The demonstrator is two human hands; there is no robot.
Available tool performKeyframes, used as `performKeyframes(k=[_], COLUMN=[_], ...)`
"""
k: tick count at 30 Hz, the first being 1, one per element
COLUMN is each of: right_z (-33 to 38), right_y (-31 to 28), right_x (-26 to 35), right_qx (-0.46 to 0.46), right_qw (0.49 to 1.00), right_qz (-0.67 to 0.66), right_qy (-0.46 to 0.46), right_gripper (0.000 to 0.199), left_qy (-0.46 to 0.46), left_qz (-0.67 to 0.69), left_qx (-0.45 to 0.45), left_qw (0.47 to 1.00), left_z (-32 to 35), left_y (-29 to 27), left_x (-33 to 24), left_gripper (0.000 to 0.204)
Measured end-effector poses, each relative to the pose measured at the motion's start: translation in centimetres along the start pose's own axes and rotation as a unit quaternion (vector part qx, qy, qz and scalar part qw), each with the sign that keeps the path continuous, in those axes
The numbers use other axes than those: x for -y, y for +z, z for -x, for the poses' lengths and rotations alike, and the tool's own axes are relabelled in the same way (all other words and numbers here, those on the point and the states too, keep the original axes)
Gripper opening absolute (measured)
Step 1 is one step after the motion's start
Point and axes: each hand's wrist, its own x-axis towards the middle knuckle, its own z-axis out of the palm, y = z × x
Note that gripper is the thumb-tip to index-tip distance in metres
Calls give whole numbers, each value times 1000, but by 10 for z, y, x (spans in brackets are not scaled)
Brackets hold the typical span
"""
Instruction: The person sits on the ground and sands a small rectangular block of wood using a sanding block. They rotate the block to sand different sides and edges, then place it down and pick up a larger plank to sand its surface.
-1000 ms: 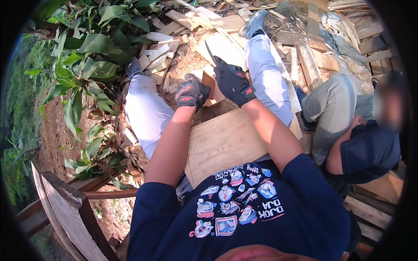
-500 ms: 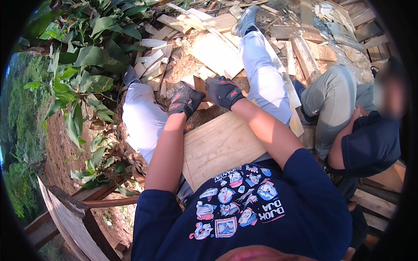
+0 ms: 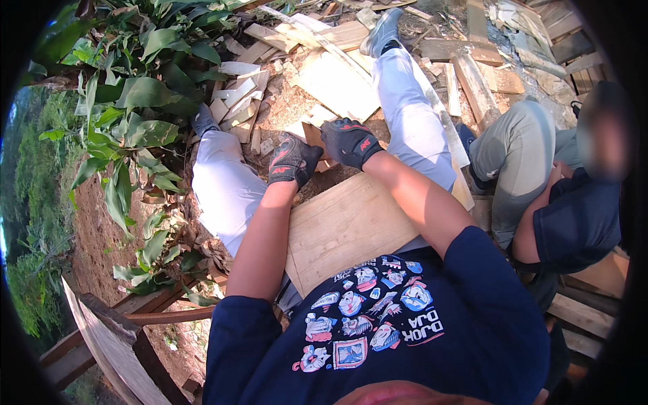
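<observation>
My left hand (image 3: 293, 160), in a dark glove with red marks, is closed in a fist. Close by on its right, my right hand (image 3: 350, 143) wears a matching glove, its fingers also curled shut. A brown piece of wood (image 3: 312, 134) shows in the gap between the two fists. Whatever the fingers hold, if anything, is hidden behind the gloves. Across my lap lies a flat pale wooden board (image 3: 347, 226), nearer to me than the hands and partly under my right forearm.
Wood offcuts (image 3: 239, 101) and a pale sheet (image 3: 337, 84) litter the ground between my legs. Leafy plants (image 3: 145, 94) crowd the left. On the right sits another person (image 3: 567, 209), knees bent, beside longer planks (image 3: 474, 91). An upright slab (image 3: 111, 344) stands at lower left.
My left fist has turned and shifted slightly right and toward me. The right hand has barely moved; the board stays on my lap.
</observation>
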Motion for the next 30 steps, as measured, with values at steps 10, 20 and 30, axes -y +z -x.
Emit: performKeyframes(k=[10,20,30], right_z=[-12,-21,-5], right_y=[-5,32,16], right_x=[-1,-40,-8], right_qx=[52,82,65], right_qw=[998,995,992], right_qz=[20,51,81], right_qy=[37,25,67], right_gripper=[31,33,34], left_qy=[-3,-10,30], left_qz=[16,3,5], left_qx=[-38,-6,-17], left_qw=[999,1000,999], left_z=[3,3,14], left_y=[9,-6,-5], left_x=[-5,-15,-22], left_gripper=[59,55,54])
